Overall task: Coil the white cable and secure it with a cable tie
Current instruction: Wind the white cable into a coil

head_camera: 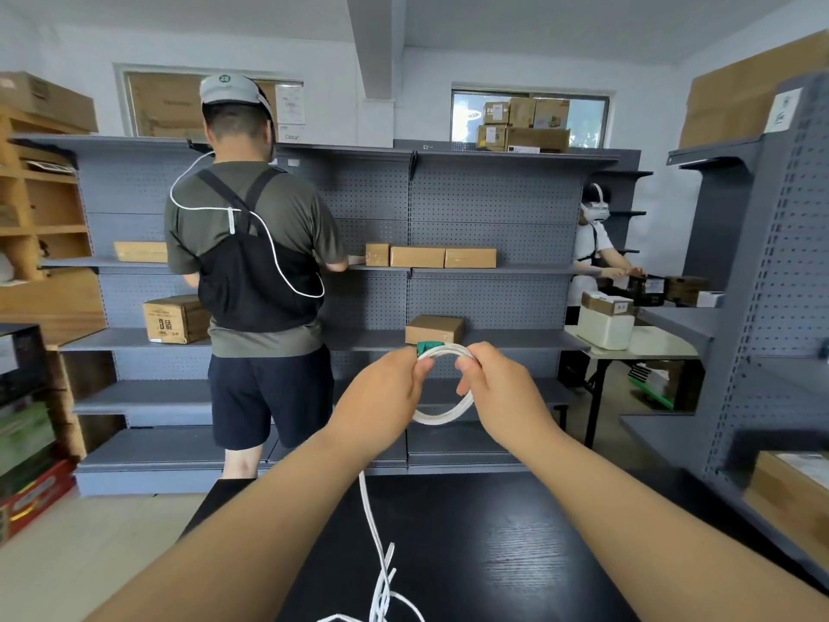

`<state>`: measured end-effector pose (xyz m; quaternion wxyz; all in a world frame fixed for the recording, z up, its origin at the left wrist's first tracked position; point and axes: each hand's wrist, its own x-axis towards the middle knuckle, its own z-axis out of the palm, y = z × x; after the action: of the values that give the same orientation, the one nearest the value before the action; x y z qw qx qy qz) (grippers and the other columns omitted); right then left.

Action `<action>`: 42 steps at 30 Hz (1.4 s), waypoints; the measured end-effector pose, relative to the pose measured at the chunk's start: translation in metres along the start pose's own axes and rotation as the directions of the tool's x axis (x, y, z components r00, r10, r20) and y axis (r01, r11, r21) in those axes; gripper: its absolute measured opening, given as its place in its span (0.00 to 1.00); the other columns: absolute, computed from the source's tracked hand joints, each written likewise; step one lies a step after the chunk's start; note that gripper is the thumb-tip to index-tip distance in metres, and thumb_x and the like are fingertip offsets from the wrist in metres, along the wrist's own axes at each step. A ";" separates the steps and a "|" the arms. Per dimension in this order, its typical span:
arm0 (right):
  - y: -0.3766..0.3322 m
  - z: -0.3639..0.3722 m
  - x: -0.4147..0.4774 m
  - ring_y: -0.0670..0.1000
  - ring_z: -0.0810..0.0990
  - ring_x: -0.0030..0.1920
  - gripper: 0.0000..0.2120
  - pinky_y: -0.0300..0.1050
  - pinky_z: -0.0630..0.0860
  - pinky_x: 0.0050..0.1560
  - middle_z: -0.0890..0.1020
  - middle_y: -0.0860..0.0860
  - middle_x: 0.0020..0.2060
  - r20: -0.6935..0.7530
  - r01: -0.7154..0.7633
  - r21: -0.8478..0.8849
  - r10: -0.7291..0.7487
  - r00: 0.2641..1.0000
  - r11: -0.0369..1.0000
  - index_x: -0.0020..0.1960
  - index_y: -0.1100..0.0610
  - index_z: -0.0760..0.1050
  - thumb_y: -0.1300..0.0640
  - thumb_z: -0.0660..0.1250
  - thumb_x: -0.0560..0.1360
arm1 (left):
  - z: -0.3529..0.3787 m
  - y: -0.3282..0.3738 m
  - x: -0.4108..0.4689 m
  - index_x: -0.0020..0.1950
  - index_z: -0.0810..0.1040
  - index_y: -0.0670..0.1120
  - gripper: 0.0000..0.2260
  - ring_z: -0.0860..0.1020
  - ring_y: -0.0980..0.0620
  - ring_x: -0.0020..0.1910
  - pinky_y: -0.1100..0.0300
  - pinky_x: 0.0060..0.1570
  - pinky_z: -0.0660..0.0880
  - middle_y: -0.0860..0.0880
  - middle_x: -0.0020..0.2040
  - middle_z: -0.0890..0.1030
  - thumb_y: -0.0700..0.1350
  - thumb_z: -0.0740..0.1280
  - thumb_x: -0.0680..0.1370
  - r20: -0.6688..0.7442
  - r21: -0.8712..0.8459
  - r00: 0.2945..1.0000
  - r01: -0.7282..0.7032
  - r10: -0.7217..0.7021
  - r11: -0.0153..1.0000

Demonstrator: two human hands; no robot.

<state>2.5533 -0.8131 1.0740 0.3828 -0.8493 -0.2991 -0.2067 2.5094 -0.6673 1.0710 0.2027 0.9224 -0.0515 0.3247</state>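
Note:
A white cable [444, 413] is wound into a small coil held up in the air between both hands. My left hand [386, 388] pinches the coil's top left, where a green piece [429, 347], possibly the tie, shows at the thumb. My right hand [498, 388] grips the coil's top right side. The loose rest of the white cable hangs from under my left hand and lies in tangled loops [381, 594] on the black table [516, 554] near the bottom edge.
A person in a dark apron [255, 262] stands close ahead at the grey pegboard shelving [489, 271] holding cardboard boxes. Another person [592, 244] works at a white table [650, 347] on the right. More shelving [771, 285] stands at right; boxes are stacked at left.

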 end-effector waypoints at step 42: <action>-0.005 0.007 0.003 0.64 0.77 0.49 0.12 0.48 0.65 0.38 0.80 0.63 0.48 -0.216 -0.152 -0.235 0.101 0.971 0.960 0.63 0.58 0.64 0.58 0.50 0.81 | 0.009 0.034 -0.002 0.45 0.74 0.45 0.13 0.73 0.56 0.32 0.64 0.33 0.67 0.54 0.33 0.79 0.51 0.55 0.81 0.085 -0.561 0.896 0.405 -0.436 0.722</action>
<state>2.5528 -0.8040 1.0742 0.3136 -0.8828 -0.1753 -0.3027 2.5056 -0.7017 1.0748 0.5359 0.7988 0.0708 0.2642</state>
